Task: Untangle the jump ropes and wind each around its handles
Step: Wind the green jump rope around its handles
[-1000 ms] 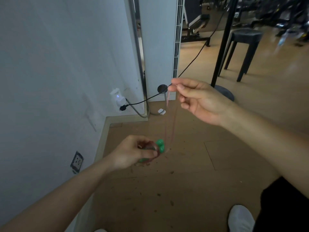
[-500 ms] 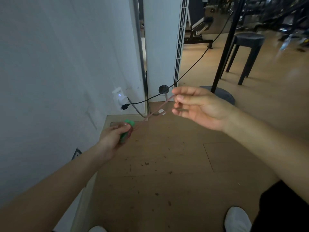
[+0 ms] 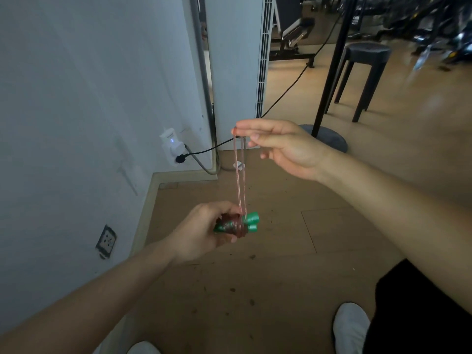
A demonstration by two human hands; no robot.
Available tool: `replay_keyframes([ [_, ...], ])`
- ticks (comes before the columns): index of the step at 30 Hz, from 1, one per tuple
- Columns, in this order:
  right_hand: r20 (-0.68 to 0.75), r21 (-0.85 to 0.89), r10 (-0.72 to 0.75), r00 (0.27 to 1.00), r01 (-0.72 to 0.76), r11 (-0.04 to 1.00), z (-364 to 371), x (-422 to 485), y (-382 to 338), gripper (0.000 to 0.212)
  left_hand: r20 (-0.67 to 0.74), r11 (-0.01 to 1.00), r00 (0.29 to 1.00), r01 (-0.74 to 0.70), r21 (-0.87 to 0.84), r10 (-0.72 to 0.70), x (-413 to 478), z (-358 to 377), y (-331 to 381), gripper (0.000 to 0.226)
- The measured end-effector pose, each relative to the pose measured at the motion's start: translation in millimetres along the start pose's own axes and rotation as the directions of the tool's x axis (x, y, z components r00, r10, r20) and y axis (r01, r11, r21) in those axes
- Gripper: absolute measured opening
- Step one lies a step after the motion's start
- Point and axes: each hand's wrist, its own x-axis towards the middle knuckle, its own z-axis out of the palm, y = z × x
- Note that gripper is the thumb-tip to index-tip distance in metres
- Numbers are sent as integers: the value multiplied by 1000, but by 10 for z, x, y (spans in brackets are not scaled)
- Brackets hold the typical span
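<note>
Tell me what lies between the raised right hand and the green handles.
In the head view, only a doubled pink rope spans it, from the right hand down to the green handles gripped by the left hand.

handles (image 3: 251, 221) in my left grip: glossy green plastic | rope (image 3: 240, 175) up to my right pinch: translucent pink, smooth | floor (image 3: 268, 290) below: matt wood

Wall (image 3: 76, 98) left; open floor (image 3: 281, 251) right
</note>
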Motion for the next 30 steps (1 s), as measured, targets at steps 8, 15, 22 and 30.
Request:
replay_keyframes([
  [8,-93,-135,100,991,-112,985,-176,99,180,33,-20,995,995,-99,-20,99,-84,-73,134,94],
  [15,-24,-527,133,991,-125,841,-179,100,350,36,-197,989,977,-103,-111,80,-44,-151,65,57],
  [22,114,-688,223,968,-85,721,-142,4,573,41,-331,794,883,73,-604,-334,-2,-277,-17,50],
  [30,31,-369,151,988,-129,920,208,-215,482,13,-322,600,734,144,-787,-598,47,-378,-196,55],
])
